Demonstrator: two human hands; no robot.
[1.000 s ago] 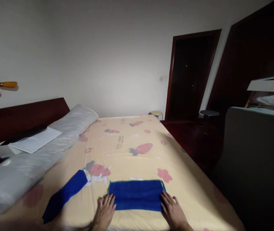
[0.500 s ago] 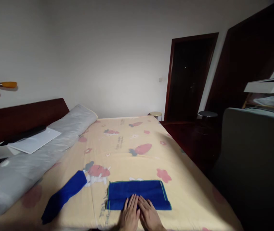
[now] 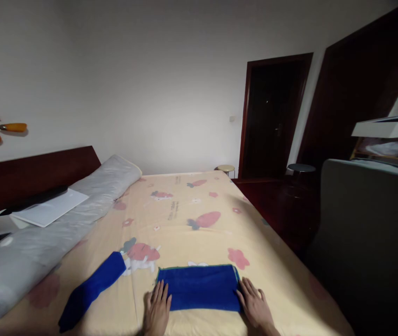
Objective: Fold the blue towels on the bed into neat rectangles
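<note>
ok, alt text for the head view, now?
Left hand and right hand rest at opposite ends of a wide blue cloth on a patterned bed. A narrow blue cloth lies to its left, near grey bedding.

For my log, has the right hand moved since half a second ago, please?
Yes, rightward: the right hand was mostly left of the nearest pink flower, now mostly right.
</note>
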